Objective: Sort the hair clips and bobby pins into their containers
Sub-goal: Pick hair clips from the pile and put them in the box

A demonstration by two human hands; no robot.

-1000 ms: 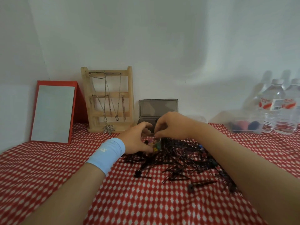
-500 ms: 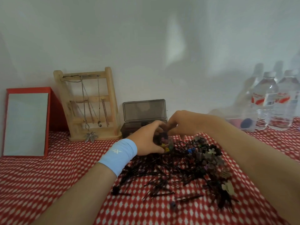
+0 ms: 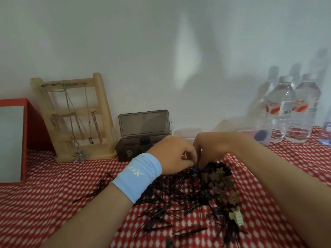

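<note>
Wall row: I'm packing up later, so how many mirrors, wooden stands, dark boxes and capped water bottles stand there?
Mirror: 1
Wooden stand: 1
Dark box: 1
Capped water bottles: 2
Total: 5

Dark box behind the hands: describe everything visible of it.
The dark box is rectangular with rounded corners, of smoky, translucent-looking plastic. Its hinged lid stands open, upright near the wall. A small latch shows on the front, and something small and dark pokes above the rim. It stands on the red-and-white tablecloth, right of the wooden necklace stand. The left hand hides its right end.
</note>
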